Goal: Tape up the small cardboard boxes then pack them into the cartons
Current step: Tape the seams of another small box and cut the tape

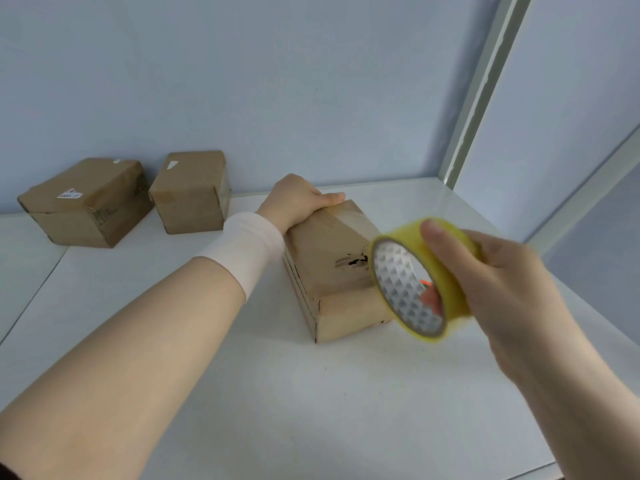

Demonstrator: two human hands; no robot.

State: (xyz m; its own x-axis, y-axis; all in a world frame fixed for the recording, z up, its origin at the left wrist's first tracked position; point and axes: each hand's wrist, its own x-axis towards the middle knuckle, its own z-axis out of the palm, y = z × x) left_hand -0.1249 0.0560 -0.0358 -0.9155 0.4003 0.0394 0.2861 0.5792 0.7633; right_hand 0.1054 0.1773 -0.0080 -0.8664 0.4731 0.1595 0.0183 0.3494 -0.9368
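The small cardboard box [329, 258] lies on its long side on the white desk [277, 393], stretched between the two hands: its far end sits under the left hand [298, 199] and its near end is just beside the right hand [502, 282]. It looks light and fairly stiff, plain corrugated board with crisp corners. The glossy sheen on its top face suggests tape already laid there, so that face is likely slick, and the walls would probably dent under a hard squeeze. The ends and edges, where the board is doubled, seem the sound places to take hold. The left hand does that. It arches over the far top corner with the thumb laid along the edge and the fingers folded down the far face, out of sight, steadying the box against the desk. A dark scuffed mark shows on the top face close to the right hand. The right hand grips a tape roll [398, 271] of yellowish tape, with the thumb on the outer band and a fingertip showing through the patterned core. The roll is a little blurred, and I cannot tell whether any tape is drawn off it. The roll should be rigid and easy to pinch this way, though the loose end is apt to cling. Well beyond the left hand, towards the pale wall [242, 81], stand a labelled box [83, 202] and a squarer box [190, 192], just apart from each other. A white wristband [249, 247] circles the left forearm.
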